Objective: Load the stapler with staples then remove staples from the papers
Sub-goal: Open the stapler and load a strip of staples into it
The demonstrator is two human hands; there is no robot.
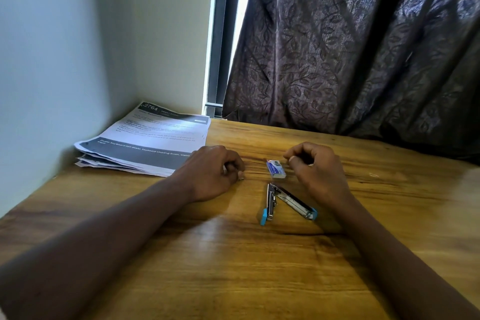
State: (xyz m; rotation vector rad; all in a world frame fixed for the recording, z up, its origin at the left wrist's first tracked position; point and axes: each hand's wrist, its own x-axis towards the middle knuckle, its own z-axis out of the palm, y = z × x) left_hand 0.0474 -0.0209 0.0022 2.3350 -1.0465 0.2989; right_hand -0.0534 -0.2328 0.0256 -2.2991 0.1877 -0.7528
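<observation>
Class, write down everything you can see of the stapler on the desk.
The stapler is of shiny metal with blue plastic ends. It lies swung open in a V on the wooden table, hinge pointing away, its two arms spreading toward the person. It sits nearer than the staple box, between the forearms. Neither the left hand nor the right hand grips it.
</observation>
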